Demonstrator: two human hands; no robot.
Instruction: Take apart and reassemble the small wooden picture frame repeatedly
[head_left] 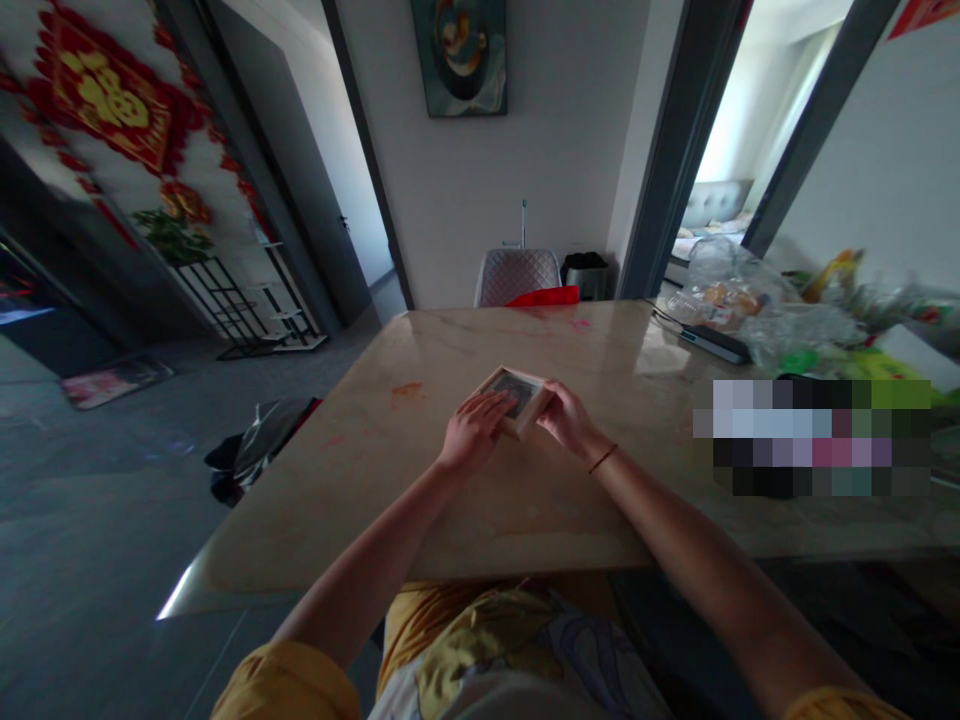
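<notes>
A small picture frame [534, 408] with a pale wooden border and a dark grey inside is over the middle of the table [525, 510], turned at an angle. My left hand [472, 430] lies across its near left side, fingers stretched flat over the dark inside; the thumb is hidden. On the right border my right hand [568, 418] is closed, thumb near the top edge and the other fingers partly out of sight. Whether the frame touches the tabletop I cannot tell.
Plastic bags and packages [802, 320] are heaped on the table's right side, near a black, flat device [716, 343]. Behind the far edge stands a quilted chair [519, 275] with a red item [547, 296]. Dark bundled cloth [270, 440] is beside the left edge.
</notes>
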